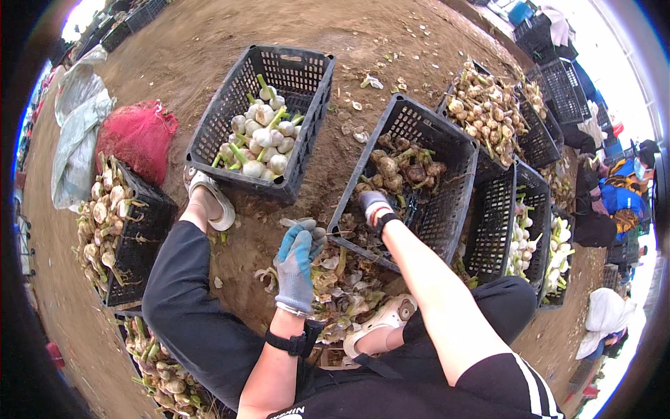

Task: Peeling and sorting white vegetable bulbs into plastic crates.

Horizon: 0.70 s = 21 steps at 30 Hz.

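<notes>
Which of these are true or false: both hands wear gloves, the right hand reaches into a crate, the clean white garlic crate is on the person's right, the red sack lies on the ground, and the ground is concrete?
1. Both hands wear gloves. True: the left hand and right hand are gloved.
2. The right hand reaches into a black crate of unpeeled garlic. True.
3. The crate of clean white garlic is on the person's right. False: it stands front left.
4. A red mesh sack lies on the ground. True.
5. The ground is concrete. False: it is bare dirt.
</notes>
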{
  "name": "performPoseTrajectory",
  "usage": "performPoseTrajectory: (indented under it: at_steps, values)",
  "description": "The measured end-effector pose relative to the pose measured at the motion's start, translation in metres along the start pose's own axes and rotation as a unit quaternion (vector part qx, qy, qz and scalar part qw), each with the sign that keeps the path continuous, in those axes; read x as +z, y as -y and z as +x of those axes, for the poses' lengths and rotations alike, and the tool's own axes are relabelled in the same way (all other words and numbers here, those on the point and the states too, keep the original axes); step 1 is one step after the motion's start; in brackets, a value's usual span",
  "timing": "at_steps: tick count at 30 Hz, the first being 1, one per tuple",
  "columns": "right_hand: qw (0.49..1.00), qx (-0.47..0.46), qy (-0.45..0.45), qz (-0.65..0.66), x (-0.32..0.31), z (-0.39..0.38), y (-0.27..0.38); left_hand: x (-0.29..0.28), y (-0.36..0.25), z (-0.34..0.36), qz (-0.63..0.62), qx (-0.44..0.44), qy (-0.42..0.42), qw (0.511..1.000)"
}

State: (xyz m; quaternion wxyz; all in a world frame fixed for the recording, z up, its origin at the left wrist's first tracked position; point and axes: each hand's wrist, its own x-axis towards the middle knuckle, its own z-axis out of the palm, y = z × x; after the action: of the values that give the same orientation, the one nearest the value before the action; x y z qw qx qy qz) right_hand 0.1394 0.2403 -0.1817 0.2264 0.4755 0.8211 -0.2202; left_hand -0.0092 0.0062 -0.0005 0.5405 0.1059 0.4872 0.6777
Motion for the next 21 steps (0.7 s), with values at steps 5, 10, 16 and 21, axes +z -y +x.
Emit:
performPoseTrajectory:
  at_steps: [5,10,16,21]
  values:
    - [0.977,0.161,-0.126,0.069,-0.092,-0.119,0.000,0.016,0.000,-0.005,-0.015,0.014,0.035,0.999]
    - [0.930,0.017,-0.321,0.177,-0.145,-0.246,0.027,0.034,0.006,-0.015,0.005,0.012,0.115,0.993]
    - [0.830,-0.143,-0.351,0.409,-0.130,-0.314,0.054,0.044,0.000,-0.039,-0.094,0.014,0.238,0.967]
    - [0.731,-0.103,-0.275,0.615,-0.100,-0.331,0.075,0.053,0.005,-0.057,-0.069,0.088,0.222,0.969]
